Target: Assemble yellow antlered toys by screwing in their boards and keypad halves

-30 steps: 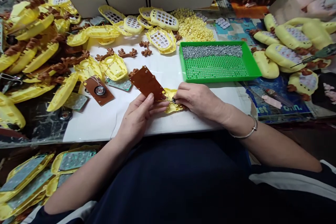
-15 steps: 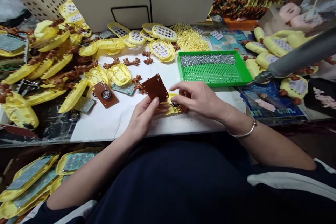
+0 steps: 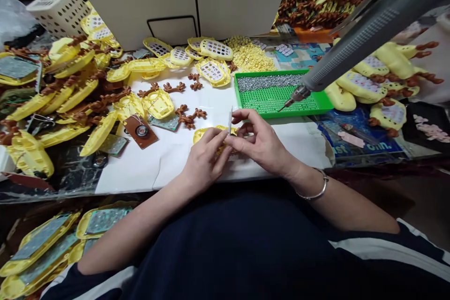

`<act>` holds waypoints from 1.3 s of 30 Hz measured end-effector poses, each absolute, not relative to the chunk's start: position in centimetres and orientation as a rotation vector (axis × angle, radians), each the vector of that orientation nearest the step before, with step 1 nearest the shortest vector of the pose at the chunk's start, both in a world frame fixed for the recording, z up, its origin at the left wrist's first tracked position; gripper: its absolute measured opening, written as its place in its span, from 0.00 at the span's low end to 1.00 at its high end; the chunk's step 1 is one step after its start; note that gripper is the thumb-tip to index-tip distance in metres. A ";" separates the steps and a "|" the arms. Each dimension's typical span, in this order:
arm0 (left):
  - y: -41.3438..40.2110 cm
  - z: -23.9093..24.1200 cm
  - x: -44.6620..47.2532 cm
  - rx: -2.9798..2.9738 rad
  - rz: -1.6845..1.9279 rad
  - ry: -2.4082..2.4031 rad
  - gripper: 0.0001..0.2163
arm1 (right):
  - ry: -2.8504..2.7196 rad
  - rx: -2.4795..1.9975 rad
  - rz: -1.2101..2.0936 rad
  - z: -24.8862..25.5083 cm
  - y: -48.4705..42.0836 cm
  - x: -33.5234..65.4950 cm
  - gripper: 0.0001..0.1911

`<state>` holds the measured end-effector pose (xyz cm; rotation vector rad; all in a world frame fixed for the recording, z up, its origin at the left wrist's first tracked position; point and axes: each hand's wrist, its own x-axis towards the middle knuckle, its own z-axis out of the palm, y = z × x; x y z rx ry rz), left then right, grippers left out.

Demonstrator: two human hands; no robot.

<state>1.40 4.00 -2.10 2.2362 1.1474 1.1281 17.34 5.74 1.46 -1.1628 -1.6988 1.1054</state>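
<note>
A circuit board [image 3: 230, 121], seen almost edge-on as a thin pale strip, stands upright between my two hands. My left hand [image 3: 207, 157] pinches its lower edge from the left. On the other side my right hand [image 3: 262, 143] grips it between thumb and fingers. Beneath them, on the white sheet [image 3: 133, 173], lies a yellow plastic shell [image 3: 200, 135], mostly covered by my hands. Brown antler-shaped parts [image 3: 190, 116] lie just beyond, to the left. Another brown board [image 3: 141, 132] with a round speaker rests farther left.
An electric screwdriver [image 3: 330, 56] hangs at the right, its bit over the front edge of a green tray [image 3: 284, 113] of screws. Yellow shells [image 3: 75, 61] pile up at left. Small yellow buttons [image 3: 251, 56] and a large white panel [image 3: 168, 0] are behind; yellow figures [image 3: 362, 86] lie right.
The board has turned from showing its brown face to edge-on. My right hand has closed on it, and my left hand has shifted right. The screwdriver has swung left over the tray.
</note>
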 end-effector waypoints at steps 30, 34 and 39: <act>5.9 -2.9 0.2 2.429 1.031 1.168 0.08 | -1.561 -1.191 1.136 -2.7 5.8 20.2 0.10; 6.0 -2.7 0.0 2.539 0.976 1.100 0.09 | -1.548 -1.187 1.133 -2.8 5.8 20.2 0.10; 6.2 -2.6 -0.2 2.593 0.964 1.060 0.10 | -1.529 -1.161 1.143 -2.9 5.6 20.3 0.11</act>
